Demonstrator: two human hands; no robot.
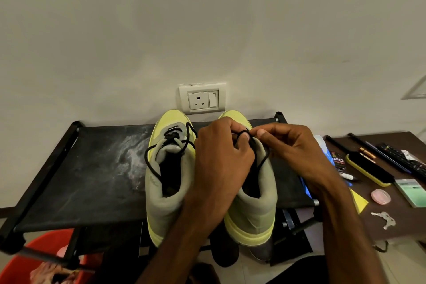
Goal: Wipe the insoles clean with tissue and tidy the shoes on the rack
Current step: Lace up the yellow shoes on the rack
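Two grey and yellow-green sneakers stand side by side, toes to the wall, on the top shelf of a black shoe rack point(69, 168). The left shoe point(168, 180) has its black lace hanging loose over the opening. Over the right shoe point(253, 207) both hands work the black lace point(244, 134). My left hand point(221, 157) has its fingers curled round one lace strand. My right hand point(292, 147) pinches the other strand between thumb and forefinger. The insoles lie hidden inside the shoes. No tissue is in either hand.
A brown table point(391, 214) on the right holds a yellow-backed shoe brush point(368, 168), a polish tin point(337, 160), a remote point(403, 159), a marker, a pink lid, keys and a green pack. A red bucket point(34, 260) sits low left. A wall socket point(202, 98) is behind the shoes.
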